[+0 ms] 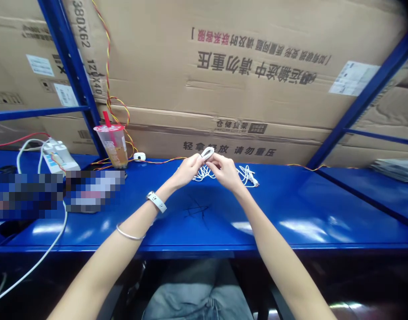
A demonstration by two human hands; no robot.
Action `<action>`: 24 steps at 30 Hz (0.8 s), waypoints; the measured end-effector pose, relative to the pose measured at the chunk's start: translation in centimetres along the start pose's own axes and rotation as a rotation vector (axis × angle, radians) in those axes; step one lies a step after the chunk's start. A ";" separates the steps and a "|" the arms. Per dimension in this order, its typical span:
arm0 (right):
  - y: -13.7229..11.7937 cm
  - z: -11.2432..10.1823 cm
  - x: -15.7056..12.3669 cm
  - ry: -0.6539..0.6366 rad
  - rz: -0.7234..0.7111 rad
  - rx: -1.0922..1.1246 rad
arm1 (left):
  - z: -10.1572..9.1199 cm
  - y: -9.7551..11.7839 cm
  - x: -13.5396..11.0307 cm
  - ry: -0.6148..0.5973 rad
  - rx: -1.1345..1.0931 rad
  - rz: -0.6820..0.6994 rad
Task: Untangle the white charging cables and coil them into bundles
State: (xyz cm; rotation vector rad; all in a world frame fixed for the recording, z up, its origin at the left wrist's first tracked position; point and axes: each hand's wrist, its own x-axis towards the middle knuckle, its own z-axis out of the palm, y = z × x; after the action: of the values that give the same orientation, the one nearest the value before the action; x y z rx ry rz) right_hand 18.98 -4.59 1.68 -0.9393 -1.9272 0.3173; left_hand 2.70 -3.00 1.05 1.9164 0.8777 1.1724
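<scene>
A small looped bundle of white cable (207,154) is pinched between my two hands above the blue table. My left hand (188,170), with a watch band on its wrist, closes its fingers on the bundle's left side. From the right, my right hand (226,170) grips the same bundle with thumb and fingers. Behind and below the hands, more white cables (247,176) lie loosely coiled on the table, partly hidden by my hands.
Left of my hands stand a drink cup (113,144) with a red straw and a small white case (139,156). A white power strip (59,155) sits farther left. Large cardboard boxes (257,106) rise behind the blue table (290,200), between blue posts (360,106).
</scene>
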 end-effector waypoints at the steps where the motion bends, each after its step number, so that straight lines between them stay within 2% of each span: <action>1: -0.1 0.1 0.0 0.007 0.002 -0.011 | -0.1 0.0 0.0 0.018 0.070 0.019; 6: -0.5 0.3 -0.1 0.008 0.012 -0.015 | 0.1 0.0 0.2 0.109 0.385 0.122; 10: -0.7 0.6 -0.1 0.019 0.045 -0.021 | 0.5 -0.4 0.1 0.137 0.486 0.129; 18: 0.8 1.4 -0.1 0.013 0.173 -0.092 | 0.6 -1.1 -0.1 0.043 0.660 0.034; 24: 0.4 1.4 -0.2 -0.027 0.239 -0.094 | 0.8 -1.2 -0.2 -0.009 0.811 -0.003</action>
State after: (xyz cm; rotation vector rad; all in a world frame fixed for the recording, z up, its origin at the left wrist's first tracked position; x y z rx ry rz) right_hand 18.10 -4.22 0.61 -1.2378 -1.8698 0.3819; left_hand 3.15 -2.73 -0.35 2.5301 1.5072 0.8572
